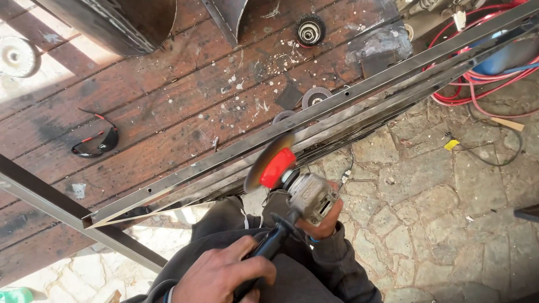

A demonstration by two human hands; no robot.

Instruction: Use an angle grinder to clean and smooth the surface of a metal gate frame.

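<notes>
Angle grinder [297, 193] against steel bar [314, 120]

Sunlit stone paving [426, 191] beside a stained, paint-flecked wooden plank worktable [168, 101].

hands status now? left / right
Left hand: closed on the angle grinder's black side handle.
Right hand: closed around the grinder body.

Dark grey long sleeves, blue wristband at right cuff, dark trousers with white stripe
</notes>
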